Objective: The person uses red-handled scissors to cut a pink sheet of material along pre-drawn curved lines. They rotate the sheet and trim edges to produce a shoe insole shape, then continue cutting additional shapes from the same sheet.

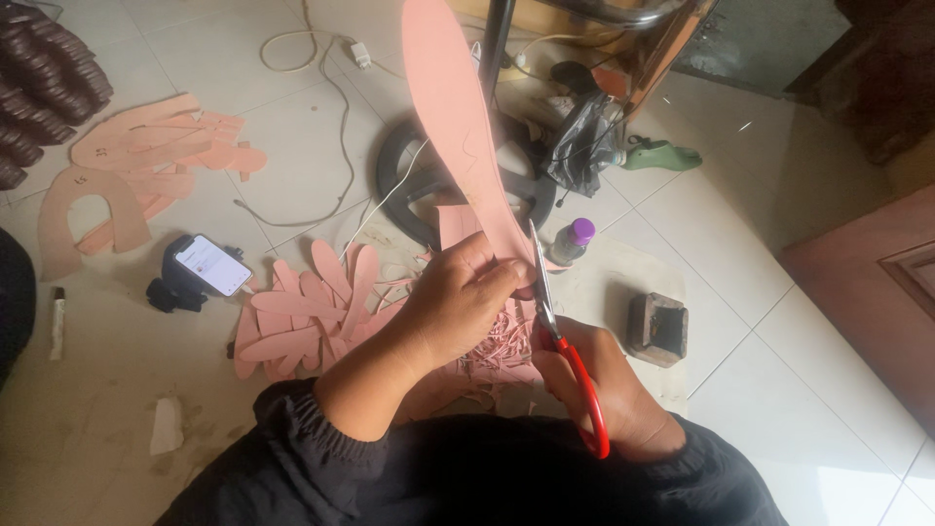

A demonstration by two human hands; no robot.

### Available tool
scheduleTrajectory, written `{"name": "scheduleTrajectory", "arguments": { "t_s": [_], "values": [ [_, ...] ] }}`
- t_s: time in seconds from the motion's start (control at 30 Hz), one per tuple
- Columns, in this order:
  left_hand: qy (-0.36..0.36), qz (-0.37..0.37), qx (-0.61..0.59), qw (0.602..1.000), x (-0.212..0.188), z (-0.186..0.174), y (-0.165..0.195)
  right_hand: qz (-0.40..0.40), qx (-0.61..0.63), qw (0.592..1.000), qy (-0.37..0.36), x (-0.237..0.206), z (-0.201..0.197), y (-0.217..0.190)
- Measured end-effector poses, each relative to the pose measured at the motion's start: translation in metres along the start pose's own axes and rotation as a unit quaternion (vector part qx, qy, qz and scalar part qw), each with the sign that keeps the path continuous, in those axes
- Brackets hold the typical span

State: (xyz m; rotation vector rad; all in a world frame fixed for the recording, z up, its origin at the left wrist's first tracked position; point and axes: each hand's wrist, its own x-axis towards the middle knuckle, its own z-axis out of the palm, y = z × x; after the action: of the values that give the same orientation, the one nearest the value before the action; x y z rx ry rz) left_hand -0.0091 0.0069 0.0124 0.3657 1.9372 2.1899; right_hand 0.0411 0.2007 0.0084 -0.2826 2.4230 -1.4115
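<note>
Scissors (570, 360) with red handles sit gripped in the right hand (594, 380), blades at the pink foam strip (463, 127) pinched by the left hand (458, 302). Beyond, pink cutouts (312, 312), a phone (212, 264) and cables (331, 107) litter the pale tiled floor (779, 244).

Left hand (466, 297) pinches pink foam strip (456, 117), held upright. Right hand (599, 385) works red scissors (565, 341), blades at strip's lower edge. Pile of pink cutouts (307, 312) on floor (799, 390) below. Phone (212, 264) left; small bottle (573, 240) and dark box (657, 328) right.
</note>
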Motion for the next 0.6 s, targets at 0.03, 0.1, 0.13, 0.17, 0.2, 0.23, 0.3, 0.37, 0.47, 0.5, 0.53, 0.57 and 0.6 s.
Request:
{"name": "scheduleTrajectory", "arguments": {
  "t_s": [0.03,0.1,0.13,0.17,0.2,0.23,0.3,0.37,0.47,0.5,0.53,0.57,0.6],
  "values": [
    [0.002,-0.002,0.008,1.000,-0.0005,-0.0006,0.0002,0.001,-0.006,1.000,-0.002,-0.0003,-0.0009,-0.0007],
    [0.001,-0.016,0.022,1.000,-0.0019,-0.0035,0.0015,0.015,-0.011,1.000,-0.005,-0.0012,-0.0012,-0.0015],
    [0.001,-0.023,0.030,0.999,-0.0026,-0.0051,0.0024,0.027,-0.010,1.000,-0.007,-0.0016,-0.0008,-0.0017],
    [0.004,-0.029,0.040,0.999,-0.0033,-0.0062,0.0034,0.040,-0.009,0.999,-0.009,-0.0020,-0.0001,-0.0019],
    [0.006,-0.034,0.050,0.998,-0.0036,-0.0066,0.0044,0.043,-0.017,0.999,-0.007,-0.0014,0.0004,-0.0019],
    [0.008,-0.040,0.061,0.997,-0.0036,-0.0068,0.0054,0.046,-0.025,0.999,-0.004,-0.0006,0.0014,-0.0020],
    [0.007,-0.015,0.073,0.997,-0.0043,-0.0066,0.0069,0.033,-0.036,0.999,0.010,-0.0004,0.0037,-0.0024],
    [0.008,-0.008,0.077,0.997,-0.0033,-0.0050,0.0078,-0.001,-0.041,0.999,0.030,-0.0010,0.0062,-0.0034],
    [-0.002,-0.029,0.066,0.997,-0.0032,-0.0046,0.0075,0.095,0.020,0.995,0.007,0.0005,0.0054,-0.0053],
    [-0.014,-0.038,0.058,0.997,-0.0045,-0.0041,0.0067,0.059,0.024,0.998,0.002,0.0012,0.0047,-0.0059],
    [-0.026,-0.048,0.050,0.997,-0.0053,-0.0040,0.0058,0.024,0.029,0.999,-0.004,0.0009,0.0038,-0.0063],
    [-0.029,-0.050,0.073,0.996,-0.0056,-0.0045,0.0050,-0.010,0.035,0.999,-0.010,0.0006,0.0032,-0.0065],
    [-0.032,-0.052,0.096,0.994,-0.0064,-0.0051,0.0041,-0.009,0.037,0.999,-0.008,-0.0004,0.0035,-0.0065]
  ]
}}
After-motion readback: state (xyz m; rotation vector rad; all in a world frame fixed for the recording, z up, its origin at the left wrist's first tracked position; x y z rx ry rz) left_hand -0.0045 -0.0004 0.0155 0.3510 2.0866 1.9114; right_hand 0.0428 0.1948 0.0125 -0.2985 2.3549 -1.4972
